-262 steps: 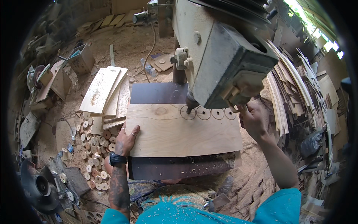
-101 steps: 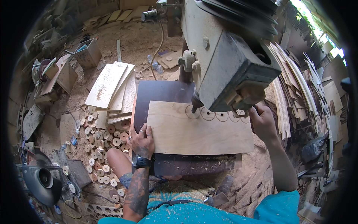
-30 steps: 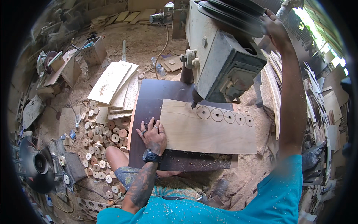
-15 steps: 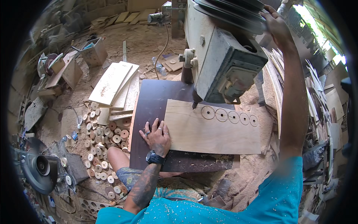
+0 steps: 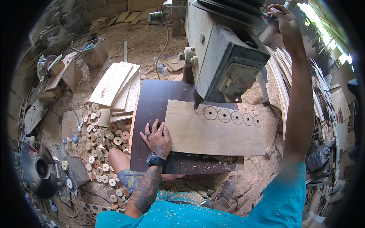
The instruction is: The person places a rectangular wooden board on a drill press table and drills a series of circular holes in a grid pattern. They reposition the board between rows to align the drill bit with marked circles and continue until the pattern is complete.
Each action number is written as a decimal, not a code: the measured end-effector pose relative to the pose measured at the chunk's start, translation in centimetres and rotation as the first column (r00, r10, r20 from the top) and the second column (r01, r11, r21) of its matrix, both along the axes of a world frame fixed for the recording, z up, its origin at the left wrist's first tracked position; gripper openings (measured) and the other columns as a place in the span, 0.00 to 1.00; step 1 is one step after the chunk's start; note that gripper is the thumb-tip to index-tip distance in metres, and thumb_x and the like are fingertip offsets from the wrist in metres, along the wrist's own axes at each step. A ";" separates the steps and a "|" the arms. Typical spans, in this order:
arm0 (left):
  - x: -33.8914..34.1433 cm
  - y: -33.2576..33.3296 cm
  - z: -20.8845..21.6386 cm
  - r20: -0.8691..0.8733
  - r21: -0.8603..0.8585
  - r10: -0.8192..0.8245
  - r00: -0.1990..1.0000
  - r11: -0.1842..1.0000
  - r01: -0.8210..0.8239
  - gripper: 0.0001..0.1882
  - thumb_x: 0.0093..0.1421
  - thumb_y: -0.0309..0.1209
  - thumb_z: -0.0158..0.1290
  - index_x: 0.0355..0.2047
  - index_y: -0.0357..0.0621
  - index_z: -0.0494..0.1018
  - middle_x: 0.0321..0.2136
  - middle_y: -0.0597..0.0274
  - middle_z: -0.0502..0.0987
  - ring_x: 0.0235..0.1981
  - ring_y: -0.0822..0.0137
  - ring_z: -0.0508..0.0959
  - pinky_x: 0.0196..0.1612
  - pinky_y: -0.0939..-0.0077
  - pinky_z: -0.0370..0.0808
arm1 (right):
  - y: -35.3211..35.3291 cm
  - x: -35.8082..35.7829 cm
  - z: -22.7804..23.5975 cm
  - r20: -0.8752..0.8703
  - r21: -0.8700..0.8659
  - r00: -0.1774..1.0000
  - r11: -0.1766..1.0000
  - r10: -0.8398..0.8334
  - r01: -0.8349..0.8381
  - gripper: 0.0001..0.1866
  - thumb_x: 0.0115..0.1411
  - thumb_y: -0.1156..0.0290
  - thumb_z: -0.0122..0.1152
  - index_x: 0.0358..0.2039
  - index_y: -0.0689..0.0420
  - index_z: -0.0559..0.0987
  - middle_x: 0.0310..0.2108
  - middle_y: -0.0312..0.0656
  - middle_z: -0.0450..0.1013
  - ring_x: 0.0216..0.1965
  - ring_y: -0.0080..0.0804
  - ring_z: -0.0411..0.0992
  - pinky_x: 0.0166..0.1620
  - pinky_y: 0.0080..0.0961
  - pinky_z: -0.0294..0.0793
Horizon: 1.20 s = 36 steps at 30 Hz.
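A pale plywood board [image 5: 216,136] lies on a dark brown work surface [image 5: 152,98]. Along its far edge runs a row of several cut circles, each with a dark centre hole. The drill press [image 5: 224,64] stands over it, its bit [image 5: 196,105] pointing down at the wood left of the row; whether the tip touches I cannot tell. My left hand [image 5: 157,140] lies with fingers stretched out at the board's left edge, partly on the dark surface. High at the right, my right hand [image 5: 286,24] is closed round a dark handle beside the machine's black pulley [image 5: 232,11].
Many small wooden discs [image 5: 99,152] are heaped left of the work surface, near a stack of pale planks [image 5: 112,83]. A fan [image 5: 40,169] stands at the lower left. Offcuts lean along the right side [image 5: 325,98], and sawdust covers the floor.
My right hand has shifted slightly to the right, and its grip on the handle shows more clearly. The left hand and plywood keep their places; the whole view has moved slightly.
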<state>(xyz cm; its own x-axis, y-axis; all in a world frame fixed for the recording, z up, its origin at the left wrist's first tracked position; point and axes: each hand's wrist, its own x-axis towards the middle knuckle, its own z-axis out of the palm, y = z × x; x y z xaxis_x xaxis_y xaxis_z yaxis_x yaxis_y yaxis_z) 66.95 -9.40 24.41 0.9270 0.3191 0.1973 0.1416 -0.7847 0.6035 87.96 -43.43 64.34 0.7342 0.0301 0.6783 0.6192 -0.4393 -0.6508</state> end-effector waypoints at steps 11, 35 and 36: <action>0.0 -0.1 0.7 -0.036 0.000 0.021 0.999 1.000 -0.021 0.19 0.68 0.42 0.46 0.52 0.50 0.80 0.61 0.63 0.71 0.68 0.51 0.58 0.71 0.36 0.36 | 2.6 -9.2 -3.4 0.201 0.091 0.977 0.992 0.071 -0.091 0.09 0.65 0.68 0.49 0.38 0.59 0.75 0.35 0.47 0.75 0.34 0.31 0.72 0.51 0.34 0.73; -1.4 -1.0 -1.2 0.054 0.147 0.071 0.996 0.986 -0.078 0.12 0.68 0.34 0.46 0.43 0.41 0.74 0.60 0.60 0.67 0.67 0.52 0.59 0.69 0.32 0.41 | 6.5 -17.9 -14.9 0.363 0.568 0.897 0.702 0.254 -0.429 0.28 0.74 0.58 0.39 0.14 0.50 0.63 0.10 0.31 0.51 0.17 0.24 0.48 0.37 0.34 0.57; -1.4 -1.0 -1.2 0.055 0.150 0.068 0.996 0.986 -0.076 0.12 0.68 0.34 0.46 0.43 0.41 0.74 0.60 0.60 0.67 0.67 0.52 0.59 0.69 0.32 0.41 | 6.5 -18.0 -15.2 0.373 0.558 0.892 0.706 0.255 -0.436 0.28 0.74 0.58 0.39 0.14 0.50 0.63 0.10 0.31 0.51 0.17 0.25 0.48 0.37 0.34 0.57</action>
<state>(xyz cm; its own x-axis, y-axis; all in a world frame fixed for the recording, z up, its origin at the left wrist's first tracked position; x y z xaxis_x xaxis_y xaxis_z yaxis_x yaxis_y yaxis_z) 65.56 -10.38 23.22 0.8904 0.3475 0.2940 0.1739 -0.8565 0.4859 69.93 -36.92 49.17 0.5599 -0.2393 0.7932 0.8223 0.2780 -0.4966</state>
